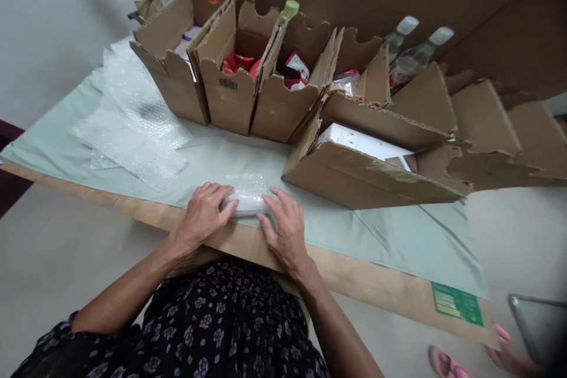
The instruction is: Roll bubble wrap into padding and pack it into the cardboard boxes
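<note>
A small roll of bubble wrap (246, 203) lies on the green cloth near the table's front edge, a flat flap of it pointing away from me. What is inside the roll, if anything, cannot be made out. My left hand (207, 210) grips the left end between thumb and fingers. At the other end, the thumb and fingers of my right hand (284, 225) close on the roll, slightly curled. Loose bubble wrap sheets (133, 124) are spread in a pile to the left, beyond my left hand.
Several open cardboard boxes (228, 97) stand in a row at the back, holding packets. A wider carton (354, 174) with a white box inside sits right of my hands. Bottles (416, 53) rise behind the boxes. Another person's foot in a pink sandal (447, 363) shows at lower right.
</note>
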`<action>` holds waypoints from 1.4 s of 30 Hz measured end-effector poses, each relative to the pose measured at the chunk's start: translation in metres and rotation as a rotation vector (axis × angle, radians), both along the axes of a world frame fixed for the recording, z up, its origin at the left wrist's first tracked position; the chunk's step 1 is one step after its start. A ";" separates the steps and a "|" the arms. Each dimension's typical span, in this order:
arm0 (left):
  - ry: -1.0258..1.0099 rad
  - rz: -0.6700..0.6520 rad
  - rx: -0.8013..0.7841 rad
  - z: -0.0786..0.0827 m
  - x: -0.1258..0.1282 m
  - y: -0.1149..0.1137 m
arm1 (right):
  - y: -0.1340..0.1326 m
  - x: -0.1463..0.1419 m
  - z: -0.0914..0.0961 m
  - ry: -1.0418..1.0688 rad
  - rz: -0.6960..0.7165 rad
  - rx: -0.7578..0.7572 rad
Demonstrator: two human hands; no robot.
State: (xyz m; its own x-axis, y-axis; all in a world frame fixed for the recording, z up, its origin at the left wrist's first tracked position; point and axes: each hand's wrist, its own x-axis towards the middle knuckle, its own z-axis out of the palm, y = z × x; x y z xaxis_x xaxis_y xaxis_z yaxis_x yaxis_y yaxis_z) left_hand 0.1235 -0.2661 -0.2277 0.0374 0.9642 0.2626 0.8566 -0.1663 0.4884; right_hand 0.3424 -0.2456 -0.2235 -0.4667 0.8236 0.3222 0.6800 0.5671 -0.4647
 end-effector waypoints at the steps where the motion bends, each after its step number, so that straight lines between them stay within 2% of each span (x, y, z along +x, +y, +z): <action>1: -0.006 0.031 -0.020 -0.001 -0.002 0.003 | 0.001 -0.005 -0.001 -0.049 0.032 0.011; 4: -0.187 0.131 -0.080 0.000 -0.007 0.001 | 0.011 -0.019 -0.003 -0.146 0.116 -0.032; 6: -0.412 0.231 -0.120 0.003 -0.006 -0.010 | 0.020 -0.024 -0.002 -0.090 0.071 -0.089; 9: -0.763 0.334 -0.183 0.010 0.004 -0.029 | 0.022 -0.026 0.002 0.127 -0.054 -0.219; 11: -0.964 0.301 -0.259 0.014 0.015 -0.036 | 0.015 -0.026 0.006 0.276 -0.094 -0.353; 14: -1.121 0.187 -0.366 0.021 0.032 -0.035 | -0.003 -0.022 0.009 0.420 -0.027 -0.571; 17: -1.059 0.133 -0.364 0.026 0.039 -0.029 | -0.014 -0.009 0.013 0.445 -0.011 -0.569; 19: -0.924 0.084 -0.328 0.029 0.039 -0.027 | -0.014 0.004 0.021 0.449 -0.042 -0.517; 21: -0.771 -0.035 -0.313 0.032 0.039 -0.026 | -0.012 0.018 0.032 0.448 -0.013 -0.514; 24: -0.629 -0.224 -0.351 0.038 0.044 -0.027 | -0.008 0.032 0.054 0.341 0.136 -0.526; 26: -0.615 -0.262 -0.391 0.040 0.047 -0.028 | -0.008 0.039 0.069 0.232 0.177 -0.497; 29: -0.655 -0.254 -0.405 0.037 0.045 -0.025 | -0.009 0.052 0.099 0.188 0.107 -0.418; 31: -0.694 -0.235 -0.330 0.029 0.040 -0.018 | -0.003 0.065 0.125 0.284 0.007 -0.334; 33: -0.716 -0.202 -0.244 0.017 0.035 -0.009 | 0.013 0.078 0.152 0.477 -0.134 -0.195; 35: -0.702 -0.162 -0.192 0.002 0.034 0.001 | 0.042 0.088 0.175 0.677 -0.242 -0.059; 37: -0.648 -0.149 -0.132 -0.011 0.037 0.008 | 0.080 0.094 0.188 0.749 -0.275 -0.029; 39: -0.574 -0.165 -0.034 -0.020 0.041 0.011 | 0.116 0.095 0.191 0.629 -0.277 -0.102; 41: -0.513 -0.193 0.049 -0.024 0.043 0.010 | 0.142 0.093 0.189 0.360 -0.305 -0.146; 42: -0.494 -0.204 0.072 -0.025 0.043 0.010 | 0.149 0.090 0.188 0.201 -0.338 -0.117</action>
State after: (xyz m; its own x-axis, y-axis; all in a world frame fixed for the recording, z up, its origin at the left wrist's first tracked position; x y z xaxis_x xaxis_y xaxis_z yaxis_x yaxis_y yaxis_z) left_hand 0.1667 -0.2563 -0.2527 0.0770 0.9292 0.3614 0.4743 -0.3530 0.8065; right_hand 0.4329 -0.0964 -0.0357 -0.1004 0.9563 0.2745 0.7081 0.2625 -0.6555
